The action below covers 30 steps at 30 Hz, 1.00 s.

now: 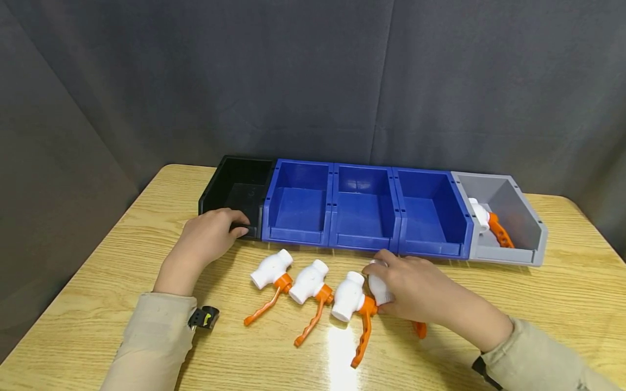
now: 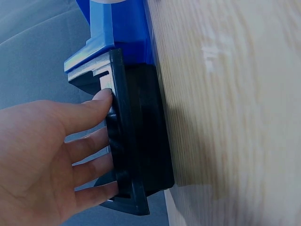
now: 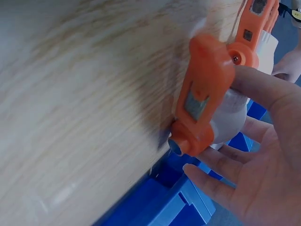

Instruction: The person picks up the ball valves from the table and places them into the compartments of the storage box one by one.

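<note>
"What's in the bins?"
"The gray bin, at the right end, holds one orange-handled valve. Three blue bins separate it from the black bin."
"And the hands?"
"The left hand rests relaxed fingers and thumb on the black bin's front lip. The right hand wraps its fingers around a white valve body, just right of three similar valves on the counter."
"Any writing?"
"A yellow mark on the left wrist's black device, too small to read."
</note>
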Available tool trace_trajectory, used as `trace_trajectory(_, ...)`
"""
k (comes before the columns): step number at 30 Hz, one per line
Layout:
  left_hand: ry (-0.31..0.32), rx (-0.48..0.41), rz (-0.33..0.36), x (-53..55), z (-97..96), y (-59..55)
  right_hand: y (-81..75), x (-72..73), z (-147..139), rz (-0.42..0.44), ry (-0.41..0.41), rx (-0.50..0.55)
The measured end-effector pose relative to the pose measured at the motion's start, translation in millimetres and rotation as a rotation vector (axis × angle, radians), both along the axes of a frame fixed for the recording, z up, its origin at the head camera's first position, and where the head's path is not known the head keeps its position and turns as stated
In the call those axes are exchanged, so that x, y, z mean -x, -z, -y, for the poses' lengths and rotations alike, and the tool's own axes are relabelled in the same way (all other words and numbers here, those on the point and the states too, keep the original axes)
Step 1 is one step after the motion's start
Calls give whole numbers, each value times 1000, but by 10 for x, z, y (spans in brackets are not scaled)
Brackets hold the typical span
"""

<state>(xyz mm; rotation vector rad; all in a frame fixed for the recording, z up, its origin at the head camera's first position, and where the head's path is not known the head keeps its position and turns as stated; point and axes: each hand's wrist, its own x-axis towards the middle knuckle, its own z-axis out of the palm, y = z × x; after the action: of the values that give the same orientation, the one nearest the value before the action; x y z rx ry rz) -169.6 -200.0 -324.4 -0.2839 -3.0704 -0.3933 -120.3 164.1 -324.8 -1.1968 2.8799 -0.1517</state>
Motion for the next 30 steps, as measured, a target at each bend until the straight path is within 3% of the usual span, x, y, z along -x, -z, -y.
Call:
trace_trajectory(19,-9,2,9,-8,-1,0,-144,-14,-138,-87,-75,-106)
trace_trajectory(30,-1,0,6,0,-5,-5,-310,29,-219,-67,-101,-147)
